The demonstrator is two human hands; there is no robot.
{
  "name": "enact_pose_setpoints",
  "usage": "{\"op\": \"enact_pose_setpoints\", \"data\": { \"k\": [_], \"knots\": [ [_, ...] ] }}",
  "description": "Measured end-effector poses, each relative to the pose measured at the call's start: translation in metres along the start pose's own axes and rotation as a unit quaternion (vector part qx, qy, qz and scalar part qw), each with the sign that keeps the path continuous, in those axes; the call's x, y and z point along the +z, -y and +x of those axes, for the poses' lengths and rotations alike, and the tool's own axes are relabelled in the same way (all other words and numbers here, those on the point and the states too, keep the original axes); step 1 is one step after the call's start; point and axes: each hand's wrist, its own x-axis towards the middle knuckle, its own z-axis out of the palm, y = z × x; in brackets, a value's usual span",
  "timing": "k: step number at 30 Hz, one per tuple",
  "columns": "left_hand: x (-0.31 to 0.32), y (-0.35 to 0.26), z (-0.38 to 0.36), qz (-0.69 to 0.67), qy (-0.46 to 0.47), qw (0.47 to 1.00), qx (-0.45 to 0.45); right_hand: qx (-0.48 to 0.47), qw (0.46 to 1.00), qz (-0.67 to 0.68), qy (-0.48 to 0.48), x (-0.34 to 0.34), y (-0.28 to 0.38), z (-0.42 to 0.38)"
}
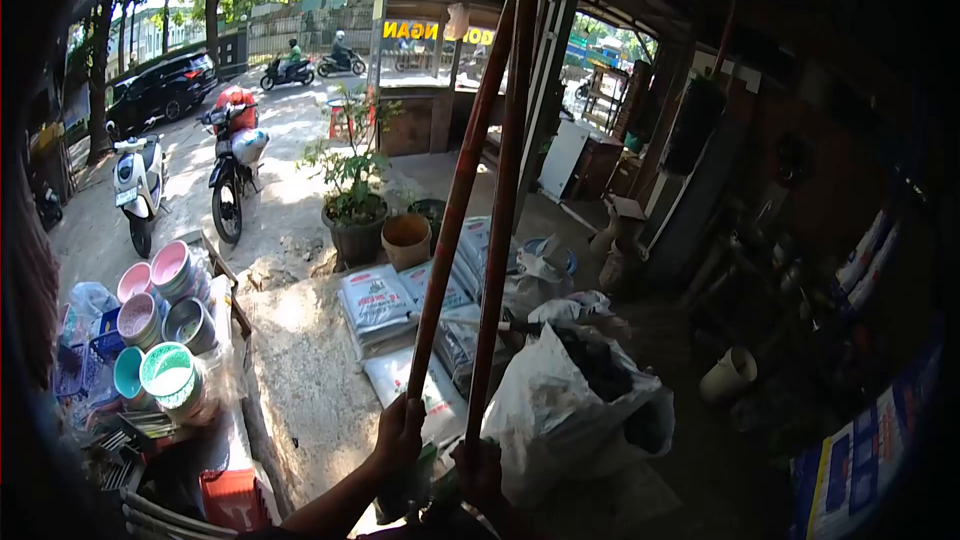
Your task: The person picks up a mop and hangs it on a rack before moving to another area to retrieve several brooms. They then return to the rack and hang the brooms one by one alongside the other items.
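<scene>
My left hand (400,432) is closed around the lower part of a long reddish-brown pole (446,250). Lower and to its right, my right hand (479,472) grips a second long pole (497,250) of the same colour. Both poles rise upward and come close together near the top of the view, where their upper ends are out of sight. Just right of my right hand stands a large white sack (545,400) with dark contents. Beyond the hands, printed plastic bags (375,297) lie stacked on the ground.
Stacked coloured pots (172,375) and a red container (233,498) stand at left. A potted plant (355,208) and a brown bucket (406,240) are behind the bags. Outside are parked motorbikes (228,165) and a stall (415,120). A metal post (548,80) rises near the poles.
</scene>
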Motion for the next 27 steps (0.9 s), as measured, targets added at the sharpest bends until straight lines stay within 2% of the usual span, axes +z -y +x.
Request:
{"op": "enact_pose_setpoints", "data": {
  "k": [1,2,3,4,5,7,8,10,11,13,14,15,16,17,18,19,21,22,25,26,27],
  "knots": [
    [-0.007,0.021,0.016,0.005,-0.004,1.0,0.007,0.031,0.999,0.014,0.025,0.0,-0.01,0.012],
    [-0.012,0.026,0.033,0.005,-0.002,1.0,0.007,0.041,0.999,0.026,0.02,0.004,-0.031,0.028],
    [-0.014,0.025,0.049,0.003,-0.002,1.0,0.006,0.027,0.999,-0.023,-0.015,0.0,-0.025,0.048],
    [-0.018,0.023,0.063,-0.009,-0.007,1.0,-0.02,-0.092,0.989,-0.089,-0.078,0.008,-0.059,0.06],
    [-0.019,0.017,0.077,-0.025,-0.013,0.999,-0.046,0.02,1.0,-0.016,-0.007,0.006,-0.073,0.07],
    [-0.025,0.021,0.108,-0.001,-0.024,0.999,-0.031,-0.008,0.977,0.171,-0.13,0.013,-0.092,0.1],
    [-0.027,0.033,0.121,0.0,-0.03,0.999,-0.027,-0.02,0.978,0.159,-0.136,0.003,-0.082,0.115],
    [-0.023,0.017,0.136,-0.094,-0.015,0.995,-0.044,0.033,0.968,0.207,-0.137,-0.022,-0.052,0.147],
    [-0.026,0.028,0.146,-0.119,-0.007,0.992,-0.04,0.021,0.968,0.196,-0.155,-0.031,-0.052,0.16],
    [-0.036,0.059,0.171,-0.053,0.034,0.993,-0.105,-0.01,0.972,0.14,-0.187,-0.058,-0.05,0.182],
    [-0.034,0.063,0.18,-0.061,0.044,0.99,-0.122,-0.019,0.971,0.114,-0.21,-0.074,-0.075,0.19],
    [-0.031,0.077,0.185,0.18,0.014,0.948,0.26,0.015,0.962,0.137,-0.236,-0.092,-0.029,0.206],
    [-0.03,0.084,0.194,0.21,0.024,0.948,0.238,0.049,0.951,0.159,-0.261,-0.108,0.02,0.22],
    [-0.034,0.094,0.203,0.24,0.035,0.946,0.214,0.044,0.949,0.149,-0.273,-0.126,0.014,0.228],
    [-0.041,0.133,0.22,0.379,0.108,0.887,0.24,0.008,0.955,0.094,-0.281,-0.149,0.001,0.238],
    [-0.037,0.133,0.223,0.369,0.122,0.888,0.247,-0.026,0.956,0.036,-0.29,-0.168,-0.001,0.238],
    [-0.024,0.121,0.237,0.296,0.137,0.935,0.14,-0.025,0.952,0.042,-0.301,-0.191,0.044,0.243],
    [-0.025,0.126,0.246,0.317,0.182,0.915,0.171,-0.018,0.953,0.061,-0.298,-0.201,0.068,0.25],
    [-0.02,0.093,0.245,0.247,0.202,0.935,0.156,-0.057,0.939,0.042,-0.335,-0.234,0.122,0.275],
    [-0.016,0.091,0.247,0.209,0.144,0.936,0.244,-0.062,0.94,0.031,-0.334,-0.247,0.14,0.281],
    [-0.02,0.074,0.248,0.204,0.154,0.934,0.25,-0.071,0.932,0.028,-0.355,-0.254,0.161,0.286]
  ]
}}
